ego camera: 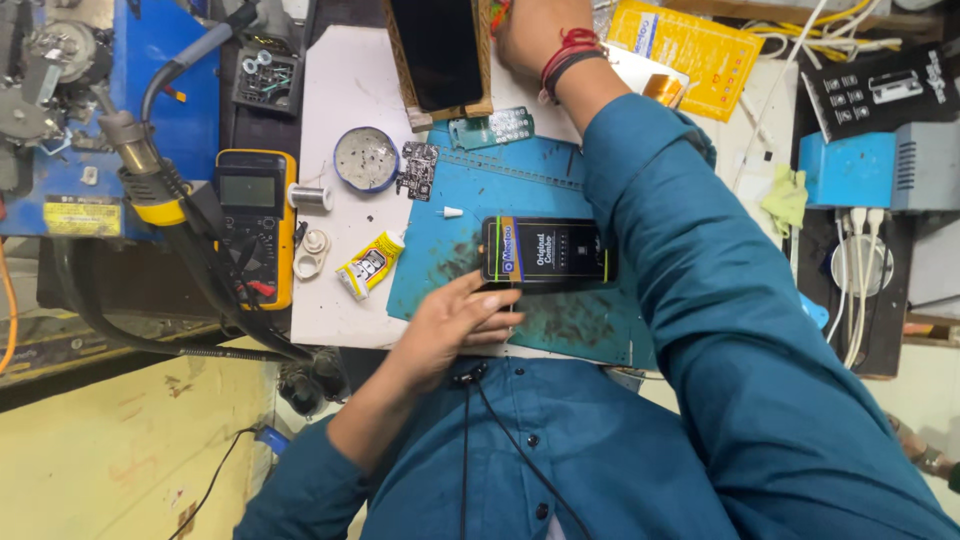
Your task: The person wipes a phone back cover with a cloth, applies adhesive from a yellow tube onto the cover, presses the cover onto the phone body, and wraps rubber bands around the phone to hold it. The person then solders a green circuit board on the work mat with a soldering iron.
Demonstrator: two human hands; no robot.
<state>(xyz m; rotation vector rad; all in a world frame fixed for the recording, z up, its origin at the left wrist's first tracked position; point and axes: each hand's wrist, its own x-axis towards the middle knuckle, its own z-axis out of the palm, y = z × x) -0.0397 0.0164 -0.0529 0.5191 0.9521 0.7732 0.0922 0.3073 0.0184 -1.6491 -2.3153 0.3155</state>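
My left hand (452, 322) lies flat at the near edge of a blue work mat (470, 195), fingers loosely together, fingertips against the lower edge of a black rectangular box (545, 250). It holds nothing. My right hand (532, 38), with red threads on the wrist, reaches to the far edge of the bench beside a dark glass panel in a wooden frame (437, 55). Its fingers are cut off by the top of the picture, so whatever it holds is hidden. Both arms wear teal sleeves.
Left of the mat lie a yellow multimeter (255, 215), a glue tube (368, 265), a solder spool (312, 197), a round tin (366, 158) and a small circuit board (417, 170). A hot-air handle (140, 160) hangs at left. A blue power supply (850, 168) stands at right.
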